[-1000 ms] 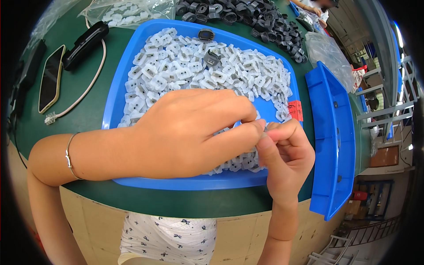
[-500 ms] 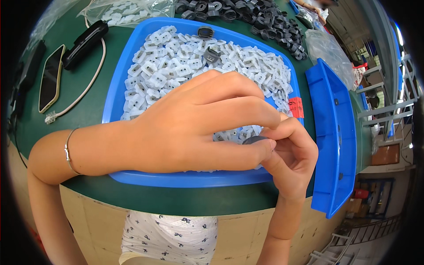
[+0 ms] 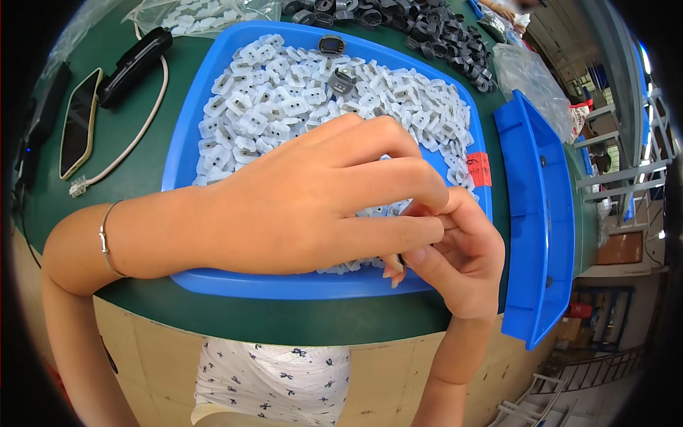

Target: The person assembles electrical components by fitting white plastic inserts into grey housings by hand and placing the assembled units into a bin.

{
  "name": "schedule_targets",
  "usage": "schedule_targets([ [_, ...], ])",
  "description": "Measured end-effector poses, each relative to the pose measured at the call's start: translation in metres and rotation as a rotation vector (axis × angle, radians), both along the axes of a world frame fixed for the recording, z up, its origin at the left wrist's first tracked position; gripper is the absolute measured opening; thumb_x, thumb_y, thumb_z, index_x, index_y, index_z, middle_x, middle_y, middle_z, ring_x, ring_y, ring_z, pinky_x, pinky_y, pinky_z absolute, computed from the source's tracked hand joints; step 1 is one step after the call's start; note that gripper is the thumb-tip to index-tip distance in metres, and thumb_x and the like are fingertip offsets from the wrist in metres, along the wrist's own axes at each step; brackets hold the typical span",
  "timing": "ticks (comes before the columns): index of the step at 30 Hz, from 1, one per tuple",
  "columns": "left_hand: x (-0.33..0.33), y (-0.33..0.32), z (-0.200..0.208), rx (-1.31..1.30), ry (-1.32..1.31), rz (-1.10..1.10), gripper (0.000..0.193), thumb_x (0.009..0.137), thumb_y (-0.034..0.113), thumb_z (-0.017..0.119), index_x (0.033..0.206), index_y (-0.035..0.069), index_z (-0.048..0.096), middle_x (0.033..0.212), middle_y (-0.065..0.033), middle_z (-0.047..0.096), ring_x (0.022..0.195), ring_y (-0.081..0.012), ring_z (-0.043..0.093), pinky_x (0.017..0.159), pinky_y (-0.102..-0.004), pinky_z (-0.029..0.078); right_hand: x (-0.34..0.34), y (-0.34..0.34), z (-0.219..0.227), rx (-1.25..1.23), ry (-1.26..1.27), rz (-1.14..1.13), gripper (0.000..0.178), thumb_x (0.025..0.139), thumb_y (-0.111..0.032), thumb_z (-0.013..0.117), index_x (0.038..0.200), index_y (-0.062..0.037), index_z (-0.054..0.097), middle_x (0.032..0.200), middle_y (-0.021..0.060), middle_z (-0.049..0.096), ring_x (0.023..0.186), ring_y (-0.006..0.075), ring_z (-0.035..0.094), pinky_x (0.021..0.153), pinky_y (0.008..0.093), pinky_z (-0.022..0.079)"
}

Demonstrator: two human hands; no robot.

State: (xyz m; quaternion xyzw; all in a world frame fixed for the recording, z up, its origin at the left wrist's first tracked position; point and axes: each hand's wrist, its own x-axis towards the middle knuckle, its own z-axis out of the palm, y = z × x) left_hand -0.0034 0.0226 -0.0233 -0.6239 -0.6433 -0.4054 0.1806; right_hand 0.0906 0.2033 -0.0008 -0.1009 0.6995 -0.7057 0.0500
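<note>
My left hand point(image 3: 299, 203) reaches across the blue tray point(image 3: 235, 286), its fingers bent and pressed in against my right hand point(image 3: 462, 256). Both hands are closed around a small dark grey part point(image 3: 402, 260). Only a sliver of it shows between the fingertips, so its shape is hidden. Beneath the hands, the tray holds a heap of small translucent white pieces point(image 3: 252, 124) with two holes each. Two dark grey ring-like parts lie on the heap: one point(image 3: 331, 45) near the tray's far rim, another point(image 3: 342, 81) closer to my left hand.
Many dark grey ring-like parts point(image 3: 434, 32) are piled beyond the tray. An empty-looking blue bin point(image 3: 526, 213) stands at the right, beside a clear plastic bag point(image 3: 526, 75). On the left lie a phone point(image 3: 82, 124), a black device point(image 3: 135, 67) and a white cable point(image 3: 146, 135).
The fingers of both hands have shifted around the dark grey part, which is now more covered. My left thumb tip has come into sight below the fingers.
</note>
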Motion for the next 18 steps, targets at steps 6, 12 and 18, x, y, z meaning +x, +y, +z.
schedule_targets([
  [6, -0.0049, 0.0019, -0.0017, 0.005, 0.092, 0.003, 0.036, 0.067, 0.006, 0.071, 0.103, 0.009, 0.067, 0.106, -0.0020, 0.057, 0.093, -0.0203, 0.049, 0.077, -0.0296, 0.044, 0.0000, -0.0066, -0.0070, 0.020, 0.070, -0.052, 0.026, 0.086, 0.008, 0.052, 0.111, 0.0017, 0.047, 0.091, 0.0080, 0.060, 0.071, 0.0087, 0.058, 0.059, 0.0221, 0.049],
  [12, -0.0060, 0.0006, -0.0010, 0.004, 0.097, 0.000, 0.039, 0.065, 0.006, 0.071, 0.104, 0.008, 0.067, 0.105, -0.0026, 0.057, 0.092, -0.0210, 0.050, 0.076, -0.0296, 0.044, -0.0002, -0.0049, -0.0056, 0.187, 0.132, -0.063, 0.026, 0.087, 0.007, 0.051, 0.112, 0.0028, 0.046, 0.086, 0.0071, 0.061, 0.068, 0.0077, 0.057, 0.056, 0.0203, 0.047],
  [18, -0.0074, 0.0032, 0.0039, 0.138, 0.032, 0.079, 0.043, 0.064, 0.010, 0.074, 0.106, 0.007, 0.065, 0.097, -0.0060, 0.056, 0.083, -0.0214, 0.054, 0.069, -0.0290, 0.044, -0.0048, -0.0080, -0.0058, -0.068, 0.125, -0.148, 0.035, 0.087, 0.006, 0.051, 0.122, 0.0045, 0.043, 0.105, 0.0119, 0.057, 0.085, 0.0114, 0.057, 0.066, 0.0220, 0.047],
])
